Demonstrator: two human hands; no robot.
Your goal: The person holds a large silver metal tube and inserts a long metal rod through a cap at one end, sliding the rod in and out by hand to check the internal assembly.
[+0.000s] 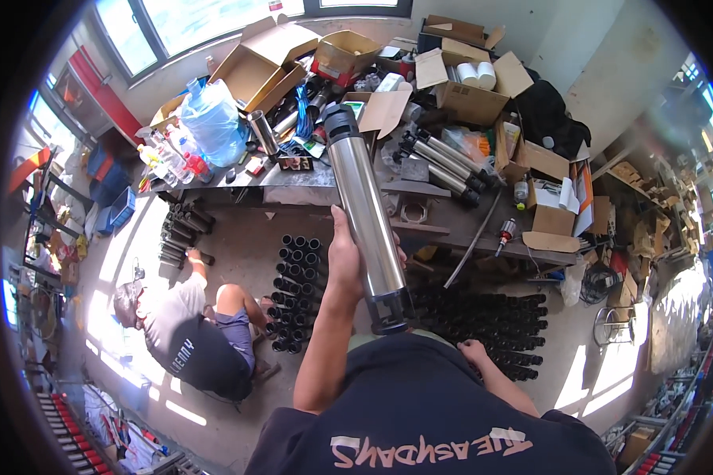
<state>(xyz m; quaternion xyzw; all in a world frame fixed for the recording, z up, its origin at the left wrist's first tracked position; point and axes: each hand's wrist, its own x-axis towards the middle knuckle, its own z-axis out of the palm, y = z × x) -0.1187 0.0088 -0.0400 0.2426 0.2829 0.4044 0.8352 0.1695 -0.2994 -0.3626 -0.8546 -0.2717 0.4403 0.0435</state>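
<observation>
My left hand (345, 257) is wrapped round a shiny steel cylinder (364, 210) with black end caps. The thumb lies along its near-left side, and fingertips show on the other side. The cylinder is tilted, with its upper end towards the bench and its lower cap, which has openings in it, close to my body. Low beside my waist on the right is my right hand (473, 353), away from the cylinder. Its fingers are small and partly hidden, so their grip is unclear.
A cluttered workbench (444, 188) ahead holds cardboard boxes, bottles and several similar steel cylinders (444, 158). Black tubes (297, 269) stand in rows on the floor, with more black parts (515, 324) at right. Another person (198, 340) crouches at left, reaching towards stacked tubes (184, 229).
</observation>
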